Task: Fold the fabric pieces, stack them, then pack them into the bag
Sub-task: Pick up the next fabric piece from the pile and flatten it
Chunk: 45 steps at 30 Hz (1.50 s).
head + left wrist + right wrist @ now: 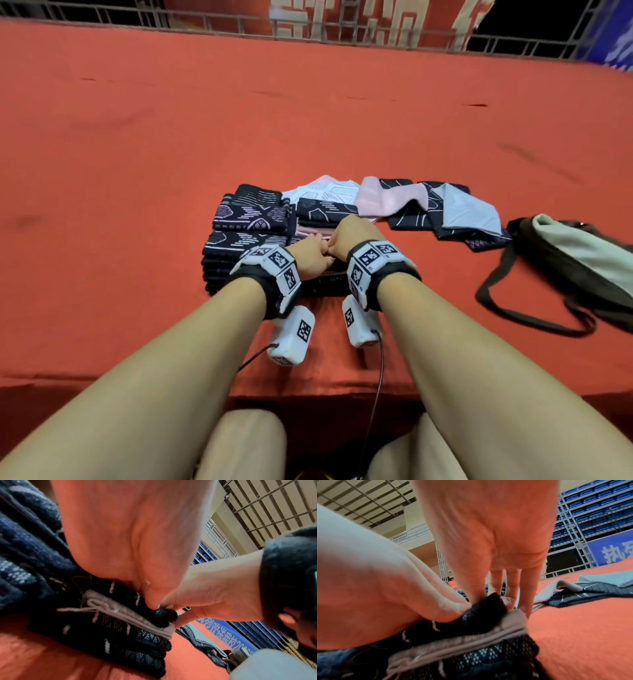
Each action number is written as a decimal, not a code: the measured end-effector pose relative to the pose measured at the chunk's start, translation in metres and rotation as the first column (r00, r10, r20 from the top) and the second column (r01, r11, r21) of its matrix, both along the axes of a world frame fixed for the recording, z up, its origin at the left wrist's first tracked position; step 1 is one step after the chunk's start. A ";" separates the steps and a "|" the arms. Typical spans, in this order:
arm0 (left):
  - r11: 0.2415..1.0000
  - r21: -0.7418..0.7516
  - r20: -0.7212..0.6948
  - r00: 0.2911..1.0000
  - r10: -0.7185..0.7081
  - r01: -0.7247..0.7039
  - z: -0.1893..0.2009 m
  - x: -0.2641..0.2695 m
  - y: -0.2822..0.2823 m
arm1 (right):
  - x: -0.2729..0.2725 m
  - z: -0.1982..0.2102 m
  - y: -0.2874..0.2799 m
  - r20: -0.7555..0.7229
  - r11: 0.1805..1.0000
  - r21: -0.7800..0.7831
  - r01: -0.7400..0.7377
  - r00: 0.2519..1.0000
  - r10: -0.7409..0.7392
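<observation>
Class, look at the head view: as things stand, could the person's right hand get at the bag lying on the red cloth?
Probably yes: the bag lies open to the right hand's side, nothing between, but that hand now pinches the folded fabric.

At the centre of the head view two stacks of folded fabric pieces (245, 236) sit side by side on the table (137, 154). Unfolded fabric pieces (445, 212) spread to their right. The bag (565, 260) lies at the right edge.

Bag (579, 253) cut by right edge; left hand (313, 255) fingertips hidden.
</observation>
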State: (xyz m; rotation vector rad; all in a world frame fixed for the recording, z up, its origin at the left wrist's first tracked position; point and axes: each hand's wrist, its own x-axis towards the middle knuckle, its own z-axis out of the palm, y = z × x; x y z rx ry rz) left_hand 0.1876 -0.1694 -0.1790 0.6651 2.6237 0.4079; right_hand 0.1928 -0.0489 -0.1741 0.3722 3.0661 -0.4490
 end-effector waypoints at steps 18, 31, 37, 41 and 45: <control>0.996 0.072 0.070 0.997 0.045 -0.050 0.010 0.009 -0.002 | 0.001 -0.010 0.010 0.008 0.993 -0.116 -0.001 1.000 0.002; 0.976 0.174 0.108 0.988 0.113 -0.131 -0.002 0.002 -0.006 | 0.007 -0.020 0.011 -0.081 0.984 -0.175 -0.027 0.997 0.013; 0.986 0.135 0.090 0.992 0.086 -0.098 0.004 0.008 -0.005 | 0.014 -0.012 0.005 -0.068 0.994 -0.108 -0.014 0.998 0.007; 0.987 0.138 0.106 0.992 0.071 -0.085 0.005 0.010 -0.004 | 0.014 0.000 0.007 -0.002 0.989 -0.139 -0.044 0.999 0.044; 0.985 0.151 0.122 0.991 0.061 -0.079 0.001 0.006 -0.006 | 0.020 -0.001 0.006 -0.040 0.993 -0.111 -0.046 0.998 0.042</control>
